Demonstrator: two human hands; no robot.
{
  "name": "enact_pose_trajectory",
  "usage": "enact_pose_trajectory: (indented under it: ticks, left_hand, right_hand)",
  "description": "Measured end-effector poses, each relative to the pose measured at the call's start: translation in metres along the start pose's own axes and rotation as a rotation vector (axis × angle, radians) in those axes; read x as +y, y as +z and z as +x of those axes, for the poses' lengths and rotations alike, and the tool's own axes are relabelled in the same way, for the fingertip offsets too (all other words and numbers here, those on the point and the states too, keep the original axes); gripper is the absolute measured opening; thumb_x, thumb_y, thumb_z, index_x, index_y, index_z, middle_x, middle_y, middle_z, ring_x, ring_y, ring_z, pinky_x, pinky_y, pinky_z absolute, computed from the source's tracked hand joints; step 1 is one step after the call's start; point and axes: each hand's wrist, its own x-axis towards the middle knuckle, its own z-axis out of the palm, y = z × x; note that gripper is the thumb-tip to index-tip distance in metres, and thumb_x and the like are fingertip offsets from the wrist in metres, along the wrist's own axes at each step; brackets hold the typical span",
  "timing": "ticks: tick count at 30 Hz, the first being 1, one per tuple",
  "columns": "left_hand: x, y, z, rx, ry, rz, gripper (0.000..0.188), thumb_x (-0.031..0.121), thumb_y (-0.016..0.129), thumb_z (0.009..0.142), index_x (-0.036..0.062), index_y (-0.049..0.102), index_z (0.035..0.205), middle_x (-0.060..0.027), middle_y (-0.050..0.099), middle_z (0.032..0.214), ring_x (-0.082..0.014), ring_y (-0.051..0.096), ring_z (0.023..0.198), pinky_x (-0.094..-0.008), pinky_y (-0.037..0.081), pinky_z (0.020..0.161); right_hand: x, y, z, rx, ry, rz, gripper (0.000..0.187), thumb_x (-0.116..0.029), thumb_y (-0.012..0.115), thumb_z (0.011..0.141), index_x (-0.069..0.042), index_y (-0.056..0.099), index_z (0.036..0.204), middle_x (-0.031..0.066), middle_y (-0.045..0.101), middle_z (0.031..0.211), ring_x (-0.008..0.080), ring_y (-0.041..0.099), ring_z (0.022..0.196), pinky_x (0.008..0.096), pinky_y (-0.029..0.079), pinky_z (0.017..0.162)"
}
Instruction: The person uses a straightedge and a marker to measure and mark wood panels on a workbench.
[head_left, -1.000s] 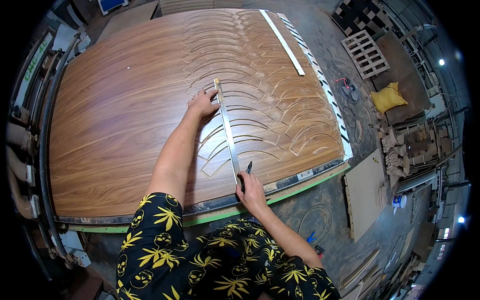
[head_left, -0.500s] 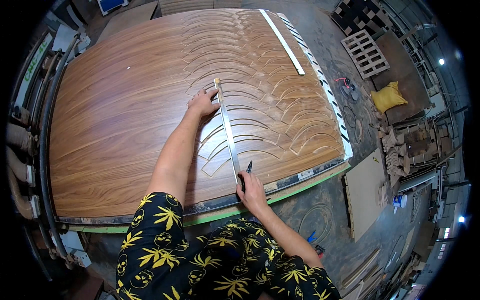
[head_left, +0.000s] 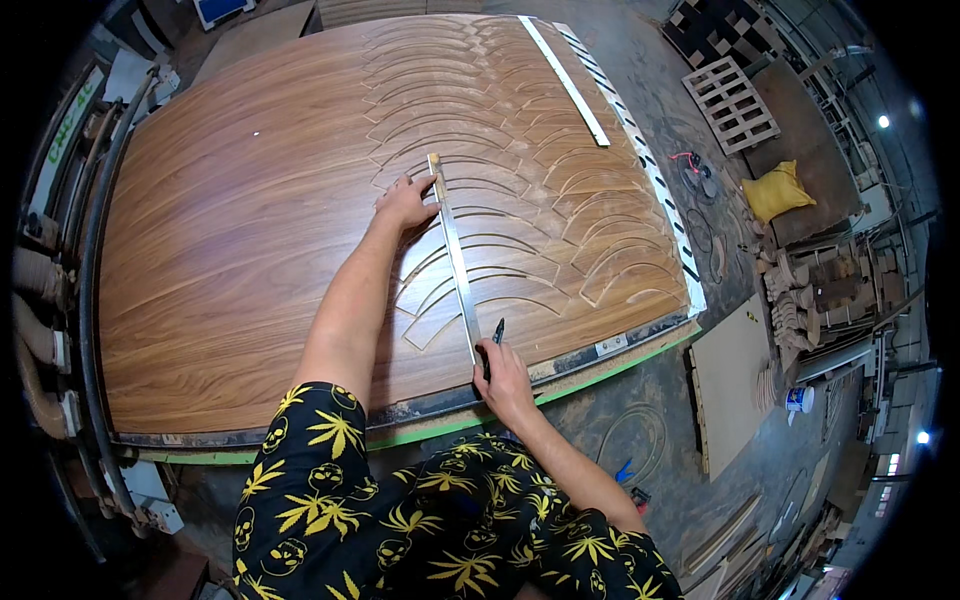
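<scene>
A long metal straightedge (head_left: pixel 457 262) lies across a wood-grain panel (head_left: pixel 230 240), running over several curved shapes cut into its surface. Near its far end, my left hand (head_left: pixel 406 203) grips the straightedge, thumb and fingers against the left edge. At the near end, close to the panel's front edge, my right hand (head_left: pixel 508 382) has its fingers closed around a black marker (head_left: pixel 498 332) that points up and away from me. The same hand also touches the straightedge's near end. Part of the marker is hidden by my fingers.
A white strip (head_left: pixel 566 82) lies on the panel's far right, by a black-and-white striped edge. Dark pipes (head_left: pixel 92 270) run along the left. On the floor to the right are a pallet (head_left: pixel 731 107), a yellow sack (head_left: pixel 778 191), a flat board (head_left: pixel 735 385) and a white bucket (head_left: pixel 799 400).
Both hands keep their places, with the straightedge in the same position on the panel. The view has shifted very slightly.
</scene>
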Motion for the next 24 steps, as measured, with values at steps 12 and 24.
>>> enact_pose_trajectory:
  ticks: [12, 24]
  left_hand:
    - [0.0, 0.0, 0.001, -0.007, -0.008, 0.002, 0.075, 0.059, 0.074, 0.09, 0.0446, 0.046, 0.158, -0.0208, 0.045, 0.16, -0.0423, 0.049, 0.145, -0.0566, 0.045, 0.115]
    - [-0.004, 0.008, 0.009, 0.002, -0.018, -0.018, 0.074, 0.057, 0.076, 0.089, 0.0466, 0.047, 0.156, -0.0149, 0.045, 0.159, -0.0379, 0.046, 0.147, -0.0621, 0.041, 0.115]
  right_hand:
    - [-0.002, -0.003, 0.001, -0.01, 0.004, -0.007, 0.049, -0.006, 0.074, 0.086, -0.004, 0.057, 0.132, 0.0198, 0.061, 0.104, 0.0413, 0.061, 0.095, 0.0507, 0.05, 0.084]
    - [0.0, -0.001, 0.001, -0.009, 0.009, 0.001, 0.047, -0.006, 0.073, 0.088, -0.005, 0.058, 0.132, 0.0196, 0.061, 0.104, 0.0413, 0.062, 0.095, 0.0507, 0.05, 0.084]
